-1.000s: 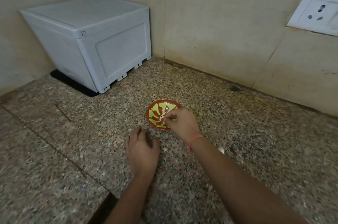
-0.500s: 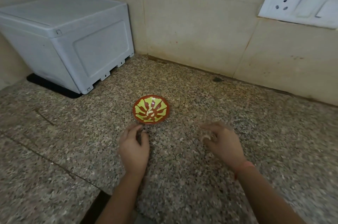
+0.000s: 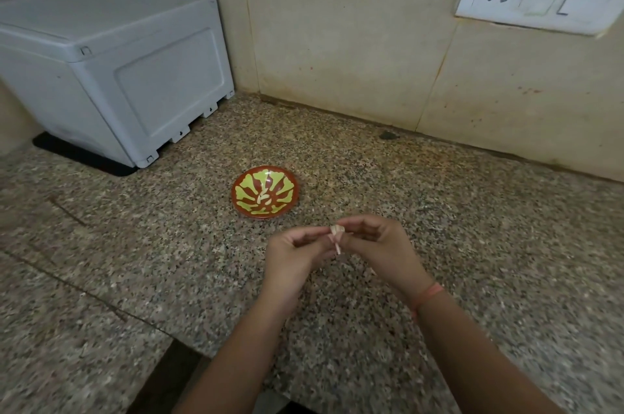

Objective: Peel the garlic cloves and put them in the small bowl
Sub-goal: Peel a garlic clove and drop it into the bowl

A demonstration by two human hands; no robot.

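Both the left hand (image 3: 297,253) and right hand (image 3: 378,244) pinch one unpeeled clove (image 3: 336,234) in curled fingers above the tabletop (image 3: 472,217), near the bowl (image 3: 265,192).

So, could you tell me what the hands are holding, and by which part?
One garlic clove, pinched between both hands: left hand on its left end, right hand on its right end. A strip of skin hangs below.
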